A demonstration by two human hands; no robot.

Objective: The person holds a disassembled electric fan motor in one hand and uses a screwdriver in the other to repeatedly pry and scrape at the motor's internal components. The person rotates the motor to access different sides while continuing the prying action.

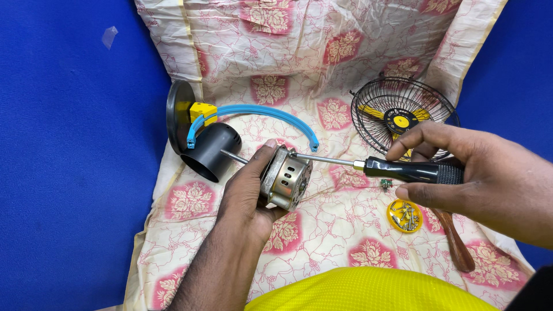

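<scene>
We see the left hand (249,193) clasping a small metal fan motor (286,178) just above the floral cloth (345,230), its shaft pointing toward a black cylindrical housing (208,151). The right hand (461,173) grips the black handle of a screwdriver (397,169), whose tip meets the motor's upper edge. Behind lie a blue curved bracket (259,110) and a black wire fan guard (397,112). Near the right hand sit a yellow lid holding screws (404,215) and a wooden handle (455,242).
</scene>
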